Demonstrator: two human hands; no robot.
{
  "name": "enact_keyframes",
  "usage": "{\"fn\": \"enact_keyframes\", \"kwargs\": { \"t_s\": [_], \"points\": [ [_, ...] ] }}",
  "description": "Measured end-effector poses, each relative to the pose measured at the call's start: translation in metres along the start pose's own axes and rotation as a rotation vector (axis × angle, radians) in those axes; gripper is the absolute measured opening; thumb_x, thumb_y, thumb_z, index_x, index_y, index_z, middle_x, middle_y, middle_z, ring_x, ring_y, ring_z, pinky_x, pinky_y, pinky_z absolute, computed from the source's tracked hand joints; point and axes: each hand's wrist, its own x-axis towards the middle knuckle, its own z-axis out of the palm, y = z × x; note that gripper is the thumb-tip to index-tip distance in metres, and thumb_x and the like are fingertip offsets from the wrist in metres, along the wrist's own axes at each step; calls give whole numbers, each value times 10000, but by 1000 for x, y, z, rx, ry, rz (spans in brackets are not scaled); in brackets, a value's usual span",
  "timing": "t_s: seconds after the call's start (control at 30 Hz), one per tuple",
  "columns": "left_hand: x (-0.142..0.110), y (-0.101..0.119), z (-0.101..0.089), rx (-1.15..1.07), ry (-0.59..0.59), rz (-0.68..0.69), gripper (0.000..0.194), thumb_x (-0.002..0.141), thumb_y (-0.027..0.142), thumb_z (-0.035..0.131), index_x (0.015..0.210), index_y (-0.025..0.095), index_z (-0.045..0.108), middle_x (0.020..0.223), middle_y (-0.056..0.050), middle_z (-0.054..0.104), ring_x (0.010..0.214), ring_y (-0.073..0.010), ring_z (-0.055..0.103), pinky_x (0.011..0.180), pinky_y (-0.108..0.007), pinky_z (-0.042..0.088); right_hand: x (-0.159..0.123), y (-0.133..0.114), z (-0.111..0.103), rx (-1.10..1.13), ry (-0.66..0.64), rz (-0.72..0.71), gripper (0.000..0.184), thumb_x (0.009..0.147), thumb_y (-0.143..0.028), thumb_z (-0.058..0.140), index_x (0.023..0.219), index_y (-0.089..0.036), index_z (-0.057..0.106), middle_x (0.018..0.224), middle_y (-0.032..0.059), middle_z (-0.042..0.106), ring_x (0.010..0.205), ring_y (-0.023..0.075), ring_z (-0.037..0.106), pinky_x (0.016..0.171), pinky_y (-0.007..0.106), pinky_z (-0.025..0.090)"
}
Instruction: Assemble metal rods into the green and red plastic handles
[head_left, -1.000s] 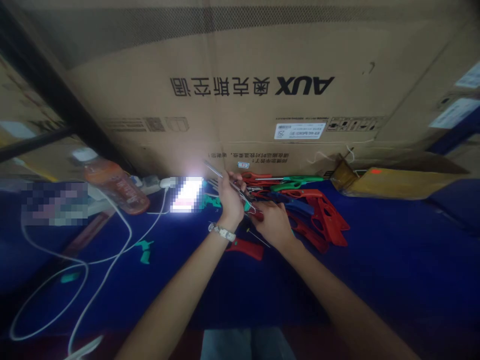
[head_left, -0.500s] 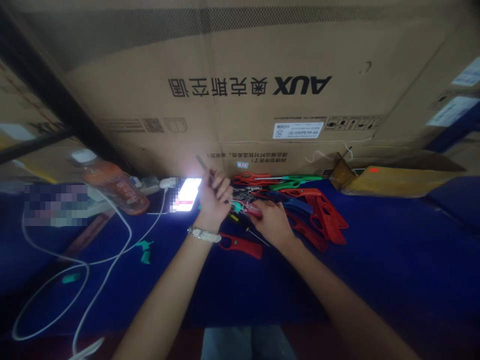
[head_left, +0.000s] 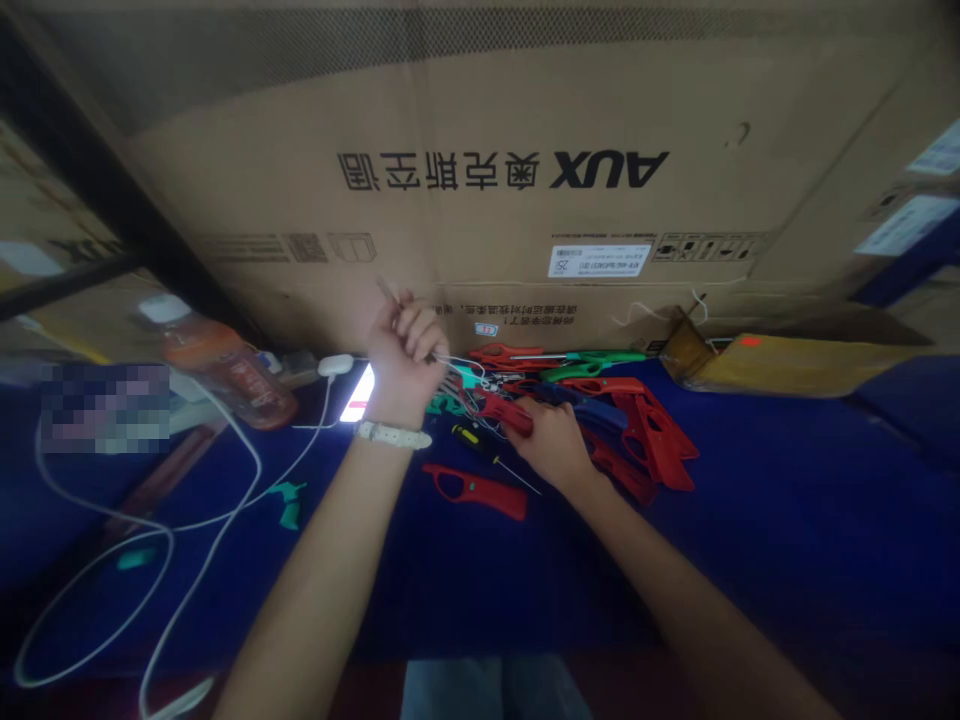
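The left hand point(head_left: 407, 352) sits farther left and higher than in the earlier frame, well apart from the right hand point(head_left: 553, 442). It curls around a slim grey metal rod point(head_left: 386, 292), with thin white wires point(head_left: 463, 365) stretching between the hands. The right hand grasps a red plastic handle piece point(head_left: 508, 411) over the blue table point(head_left: 480, 590), near a black-and-yellow screwdriver point(head_left: 474, 440) and a loop-ended red plastic shell point(head_left: 484, 492).

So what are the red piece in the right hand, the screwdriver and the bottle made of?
Red piece: probably moulded plastic, evenly coloured and smooth-looking.
Screwdriver: likely a black-and-yellow plastic handle; its thin, pale shaft suggests metal.
Bottle: seemingly clear plastic, as a reddish colour shows through.
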Motion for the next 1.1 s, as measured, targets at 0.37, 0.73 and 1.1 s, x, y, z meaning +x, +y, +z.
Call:
{"fn": "enact_keyframes", "kwargs": {
  "t_s": [0.37,0.73,1.1],
  "points": [
    [37,-36,22,-87,-37,-29,436,1060,182,258,672,184,458,442,80,273,327,-41,230,320,-137,195,10,39,-36,99,195,232,248,890,-405,619,1028,-216,701,878,73,783,852,277,729,726,319,443],
    [50,-48,-67,396,373,53,288,915,174,487,638,197,412,476,105,259,376,-62,263,423,-183,254,10,43,-31,234,175,154,196,860,-372,660,979,-216,674,871,59,768,861,263,729,745,316,482],
    [37,-45,-94,685,458,139,192,671,42,633,696,186,508,625,72,560,569,-73,498,632,-212,421,24,56,-23,219,91,-39,272,904,-378,614,1100,-195,661,1040,86,737,999,243,676,877,351,484]
  ]
}}
